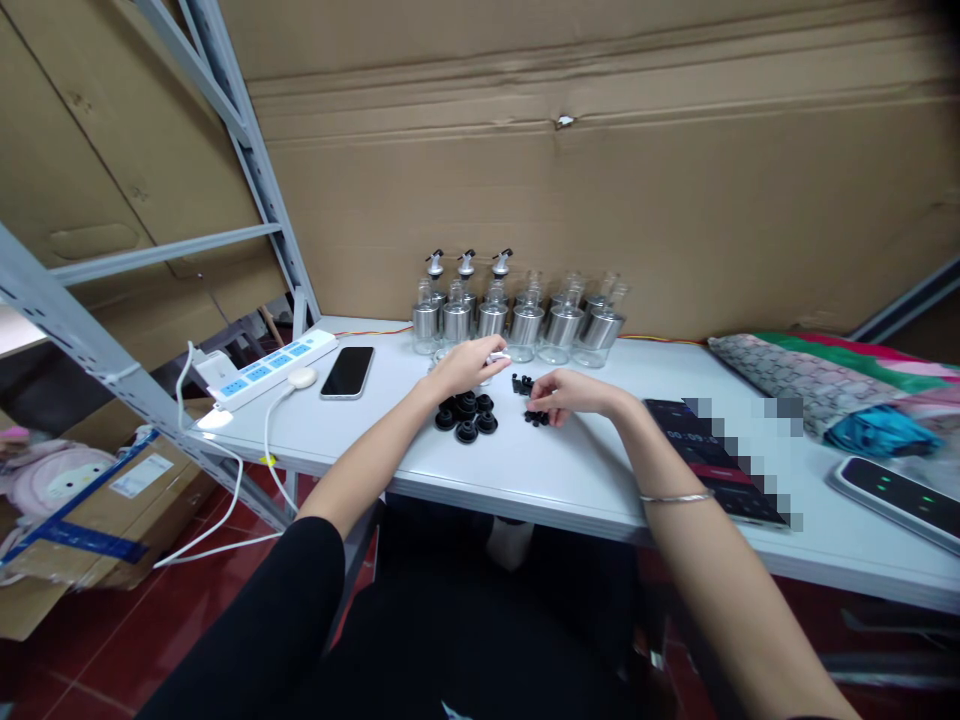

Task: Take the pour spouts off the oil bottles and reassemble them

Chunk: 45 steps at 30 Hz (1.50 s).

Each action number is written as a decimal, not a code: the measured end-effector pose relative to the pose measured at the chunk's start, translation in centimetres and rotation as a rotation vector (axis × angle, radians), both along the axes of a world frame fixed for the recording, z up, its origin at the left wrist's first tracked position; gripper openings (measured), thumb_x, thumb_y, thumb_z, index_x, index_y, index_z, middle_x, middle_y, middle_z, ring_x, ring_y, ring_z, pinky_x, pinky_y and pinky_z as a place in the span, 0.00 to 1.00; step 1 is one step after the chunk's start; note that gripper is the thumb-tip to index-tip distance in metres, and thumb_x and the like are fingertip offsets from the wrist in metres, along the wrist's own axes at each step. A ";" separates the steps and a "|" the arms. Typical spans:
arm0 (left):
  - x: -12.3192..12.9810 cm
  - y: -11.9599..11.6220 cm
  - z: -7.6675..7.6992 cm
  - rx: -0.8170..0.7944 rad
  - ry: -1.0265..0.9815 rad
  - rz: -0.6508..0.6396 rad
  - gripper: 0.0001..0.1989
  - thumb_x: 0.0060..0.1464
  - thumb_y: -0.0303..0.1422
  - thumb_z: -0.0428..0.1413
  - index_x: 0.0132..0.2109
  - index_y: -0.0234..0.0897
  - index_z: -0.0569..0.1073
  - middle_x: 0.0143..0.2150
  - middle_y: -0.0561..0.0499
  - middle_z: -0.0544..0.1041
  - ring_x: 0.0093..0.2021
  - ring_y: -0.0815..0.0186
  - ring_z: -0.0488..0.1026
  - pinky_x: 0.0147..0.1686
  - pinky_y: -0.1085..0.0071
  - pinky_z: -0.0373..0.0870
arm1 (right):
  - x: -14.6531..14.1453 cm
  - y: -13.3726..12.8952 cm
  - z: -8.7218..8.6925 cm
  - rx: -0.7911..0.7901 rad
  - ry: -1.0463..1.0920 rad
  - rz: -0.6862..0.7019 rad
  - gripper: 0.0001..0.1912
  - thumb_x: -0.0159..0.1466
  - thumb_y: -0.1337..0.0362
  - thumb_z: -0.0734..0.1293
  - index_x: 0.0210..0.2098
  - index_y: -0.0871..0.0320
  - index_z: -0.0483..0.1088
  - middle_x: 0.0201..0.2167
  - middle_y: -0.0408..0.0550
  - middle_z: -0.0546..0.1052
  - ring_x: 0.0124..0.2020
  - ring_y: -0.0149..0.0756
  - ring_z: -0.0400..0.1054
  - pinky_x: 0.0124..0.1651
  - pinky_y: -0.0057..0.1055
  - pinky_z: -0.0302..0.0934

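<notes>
My left hand (466, 366) is closed on a small whitish part (497, 356), just above the table behind a cluster of black round stoppers (466, 431). To its right, the fingers of my right hand (555, 395) are pinched together at a pile of small black pieces (534, 418); whatever they hold is too small to name. More small black pieces (521, 384) lie just behind that hand. Glass bottles with metal sleeves (492, 319) stand in rows behind both hands, and several at the back left carry silver pourer tops (466, 262).
On the left lie a black phone (347, 372) and a white power strip (274, 369) with cables. A tablet showing a timer (712, 460), a dark device (904, 495) and bagged fabric (832, 385) are on the right. Cardboard (600, 200) stands behind the white table (487, 475).
</notes>
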State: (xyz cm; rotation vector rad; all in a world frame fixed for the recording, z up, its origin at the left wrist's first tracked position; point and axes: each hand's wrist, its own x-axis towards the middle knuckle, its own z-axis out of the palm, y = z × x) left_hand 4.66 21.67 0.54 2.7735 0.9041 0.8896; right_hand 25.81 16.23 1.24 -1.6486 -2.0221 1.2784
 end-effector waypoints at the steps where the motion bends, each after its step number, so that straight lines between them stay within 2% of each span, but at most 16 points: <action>1: 0.0 0.0 0.0 0.000 0.001 0.000 0.12 0.61 0.39 0.48 0.46 0.35 0.67 0.41 0.47 0.76 0.39 0.62 0.73 0.37 0.71 0.64 | 0.0 -0.1 0.0 0.003 0.000 0.003 0.21 0.46 0.50 0.75 0.25 0.61 0.68 0.18 0.43 0.73 0.22 0.32 0.70 0.27 0.28 0.68; 8: 0.0 0.0 0.0 -0.005 0.005 0.006 0.13 0.61 0.39 0.48 0.46 0.35 0.67 0.41 0.47 0.76 0.40 0.62 0.73 0.38 0.70 0.65 | -0.4 -0.3 0.1 0.044 -0.044 0.031 0.21 0.47 0.49 0.74 0.26 0.60 0.69 0.15 0.40 0.70 0.17 0.30 0.67 0.22 0.26 0.63; 15: 0.1 0.1 0.0 -0.008 0.014 0.007 0.13 0.61 0.39 0.48 0.46 0.35 0.67 0.42 0.47 0.76 0.41 0.62 0.73 0.38 0.70 0.65 | -0.1 -0.4 0.4 0.033 -0.080 0.072 0.21 0.49 0.48 0.72 0.30 0.61 0.71 0.17 0.41 0.71 0.18 0.29 0.67 0.24 0.27 0.64; 22: -0.1 0.0 0.0 -0.007 0.014 0.001 0.13 0.61 0.39 0.48 0.46 0.35 0.67 0.42 0.47 0.76 0.40 0.61 0.73 0.37 0.70 0.64 | -0.1 -0.6 0.6 0.047 -0.096 0.087 0.27 0.40 0.49 0.76 0.33 0.61 0.71 0.21 0.42 0.73 0.18 0.28 0.65 0.22 0.26 0.62; 28: 0.0 -0.2 0.1 -0.013 0.019 -0.001 0.12 0.60 0.39 0.48 0.45 0.35 0.67 0.39 0.48 0.76 0.37 0.63 0.72 0.36 0.71 0.64 | 0.0 -0.3 0.3 0.125 -0.089 0.077 0.23 0.50 0.45 0.70 0.27 0.61 0.71 0.16 0.41 0.69 0.18 0.27 0.64 0.22 0.24 0.59; 35: 0.1 -0.5 0.3 -0.012 0.025 0.000 0.10 0.59 0.38 0.49 0.43 0.36 0.67 0.35 0.50 0.75 0.34 0.64 0.71 0.34 0.72 0.62 | 0.0 0.2 0.0 0.173 -0.103 0.074 0.20 0.47 0.48 0.72 0.24 0.61 0.74 0.13 0.40 0.67 0.16 0.26 0.60 0.20 0.24 0.54; 40: 0.0 -0.7 0.5 -0.012 0.023 0.000 0.09 0.59 0.36 0.50 0.41 0.35 0.67 0.33 0.50 0.74 0.32 0.65 0.70 0.33 0.72 0.61 | 0.5 0.0 0.4 0.180 -0.078 0.046 0.20 0.49 0.48 0.70 0.22 0.61 0.72 0.15 0.41 0.68 0.17 0.26 0.61 0.20 0.24 0.55; 45: 0.0 -0.6 0.5 -0.008 0.019 -0.007 0.08 0.58 0.37 0.50 0.40 0.36 0.67 0.32 0.51 0.73 0.31 0.65 0.68 0.31 0.72 0.60 | 0.4 0.1 0.5 0.166 -0.068 -0.017 0.19 0.50 0.50 0.71 0.22 0.62 0.72 0.16 0.43 0.71 0.18 0.27 0.64 0.23 0.25 0.61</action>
